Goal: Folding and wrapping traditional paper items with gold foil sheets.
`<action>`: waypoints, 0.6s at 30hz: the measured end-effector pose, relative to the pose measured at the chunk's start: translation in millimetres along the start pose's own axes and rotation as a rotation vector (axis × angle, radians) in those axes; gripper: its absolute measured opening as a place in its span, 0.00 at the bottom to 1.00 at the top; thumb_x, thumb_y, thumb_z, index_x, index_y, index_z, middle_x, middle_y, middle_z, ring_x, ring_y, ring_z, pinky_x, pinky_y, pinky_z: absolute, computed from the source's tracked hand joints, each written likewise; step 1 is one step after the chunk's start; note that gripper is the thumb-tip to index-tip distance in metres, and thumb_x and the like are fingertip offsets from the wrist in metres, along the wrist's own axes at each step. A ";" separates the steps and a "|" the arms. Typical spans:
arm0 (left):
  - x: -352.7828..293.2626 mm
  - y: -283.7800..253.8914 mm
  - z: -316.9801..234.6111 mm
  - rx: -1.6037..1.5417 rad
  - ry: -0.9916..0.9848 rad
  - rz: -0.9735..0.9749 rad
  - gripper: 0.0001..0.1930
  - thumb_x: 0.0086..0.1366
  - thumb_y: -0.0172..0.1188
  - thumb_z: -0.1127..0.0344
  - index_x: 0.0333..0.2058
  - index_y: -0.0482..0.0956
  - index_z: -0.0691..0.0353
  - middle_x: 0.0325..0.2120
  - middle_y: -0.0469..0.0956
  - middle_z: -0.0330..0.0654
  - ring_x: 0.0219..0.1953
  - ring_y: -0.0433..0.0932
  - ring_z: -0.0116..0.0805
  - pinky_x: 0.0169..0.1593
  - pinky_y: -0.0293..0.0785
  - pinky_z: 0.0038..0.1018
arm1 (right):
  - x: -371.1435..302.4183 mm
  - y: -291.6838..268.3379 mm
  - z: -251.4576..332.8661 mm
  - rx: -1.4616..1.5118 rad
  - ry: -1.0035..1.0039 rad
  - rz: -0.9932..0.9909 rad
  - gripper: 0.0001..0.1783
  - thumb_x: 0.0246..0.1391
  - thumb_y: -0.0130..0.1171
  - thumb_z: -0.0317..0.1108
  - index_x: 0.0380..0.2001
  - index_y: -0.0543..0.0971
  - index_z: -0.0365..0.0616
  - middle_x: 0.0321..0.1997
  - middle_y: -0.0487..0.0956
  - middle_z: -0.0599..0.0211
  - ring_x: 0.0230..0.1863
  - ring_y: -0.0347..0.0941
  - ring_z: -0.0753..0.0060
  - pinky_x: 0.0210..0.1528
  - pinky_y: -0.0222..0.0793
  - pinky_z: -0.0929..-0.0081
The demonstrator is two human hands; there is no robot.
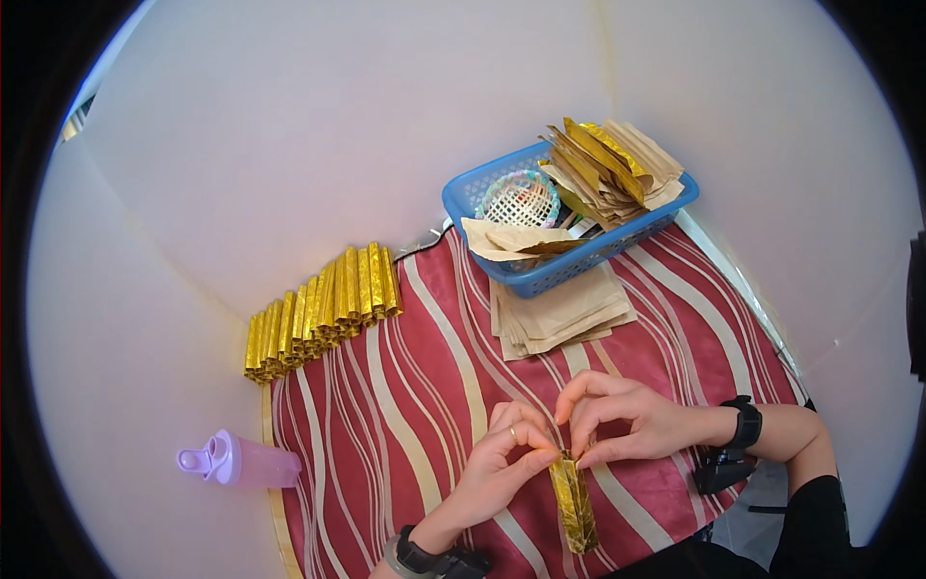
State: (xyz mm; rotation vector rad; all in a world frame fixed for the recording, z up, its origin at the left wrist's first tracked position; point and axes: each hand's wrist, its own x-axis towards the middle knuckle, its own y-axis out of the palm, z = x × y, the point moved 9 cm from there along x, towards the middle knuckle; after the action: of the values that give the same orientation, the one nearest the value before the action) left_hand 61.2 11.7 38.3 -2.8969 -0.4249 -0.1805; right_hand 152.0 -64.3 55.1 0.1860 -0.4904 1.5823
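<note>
A gold foil paper roll [576,507], flattened and with a creased seam along it, lies upright in the picture near the cloth's front edge. My left hand [500,465], a ring on one finger, pinches its upper end between thumb and fingertips. From the other side, my right hand [632,422] closes its thumb and a fingertip on the same end, its other fingers curled above. Part of that end is hidden by the fingertips. At the back left, several finished-looking gold paper rolls [323,309] stand stacked in a slanting row.
A striped red cloth [439,386] covers the table between pale walls. At the back, a blue basket [540,280] holds loose gold and brown papers [612,174] and a small woven basket [519,200]. Brown sheets [559,314] lie before it. A purple bottle [246,461] stands left.
</note>
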 end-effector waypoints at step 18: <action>-2.5 3.5 3.7 -0.023 -0.019 0.042 0.05 0.63 0.59 0.65 0.31 0.77 0.60 0.37 0.70 0.37 0.45 0.63 0.33 0.54 0.56 0.29 | -2.7 13.2 -19.4 0.243 0.186 0.165 0.04 0.56 0.59 0.26 0.34 0.76 0.40 0.47 0.67 0.66 0.47 0.66 0.79 0.46 0.65 0.81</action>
State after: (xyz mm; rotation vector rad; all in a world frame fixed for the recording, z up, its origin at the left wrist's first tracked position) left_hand 60.2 8.6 33.7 -2.9300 -0.3676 -0.1519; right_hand 142.7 -58.7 34.1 0.1837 -0.1709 1.8007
